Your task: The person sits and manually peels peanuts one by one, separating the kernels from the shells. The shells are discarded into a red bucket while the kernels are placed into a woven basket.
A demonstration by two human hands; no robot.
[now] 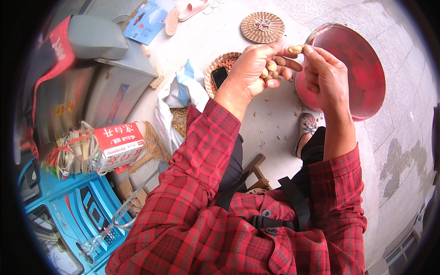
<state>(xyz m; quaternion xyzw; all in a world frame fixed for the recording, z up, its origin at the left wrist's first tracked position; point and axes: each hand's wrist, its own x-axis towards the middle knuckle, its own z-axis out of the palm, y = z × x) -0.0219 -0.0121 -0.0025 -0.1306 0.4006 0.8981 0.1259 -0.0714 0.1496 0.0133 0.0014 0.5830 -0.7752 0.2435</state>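
Note:
Several unshelled peanuts (271, 66) rest in the palm and fingers of my left hand (252, 65). Between the thumb and fingers of my right hand (326, 74) is one peanut in its shell (295, 50), close to the left fingertips. Beyond my left wrist stands a woven basket (208, 77) of shelled reddish peanuts (227, 64), with a black phone (219, 76) lying on them. A white woven sack (165, 115) holding unshelled peanuts (178, 121) stands open by my left forearm. Behind my right hand, a red tub (357, 68) leans with its mouth tilted toward the right.
A round woven lid (263, 27) lies on the floor ahead. Shell bits (270, 113) are scattered near my shoe (307, 125). To the left are a grey metal cabinet (127, 82), a red and white carton (118, 144), a broom (153, 147) and a blue washing machine (72, 209).

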